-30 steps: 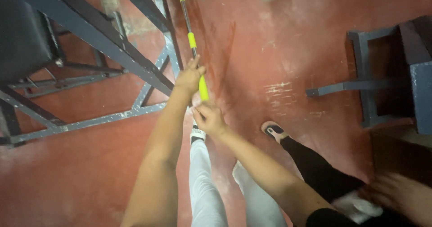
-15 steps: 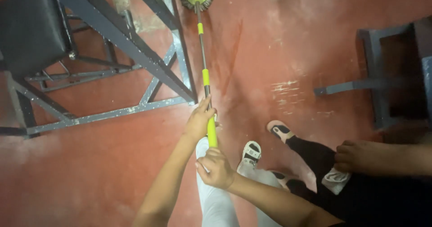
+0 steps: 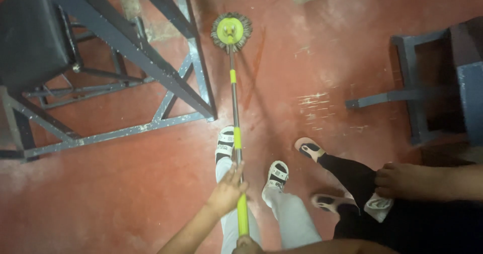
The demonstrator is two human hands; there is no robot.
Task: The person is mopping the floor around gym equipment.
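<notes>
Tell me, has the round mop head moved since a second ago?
Yes. The mop head has come back toward the person, nearer the corner of the grey metal frame.

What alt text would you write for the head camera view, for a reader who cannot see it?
Seen from above, a person's left hand and right hand grip a mop with a yellow and metal handle, its round head lying on a red floor. A dark metal frame stands at left; another person's hand shows at right.

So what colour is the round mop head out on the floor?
The mop head has a yellow-green centre disc ringed by grey-brown strands, clearest in the head view.
</notes>
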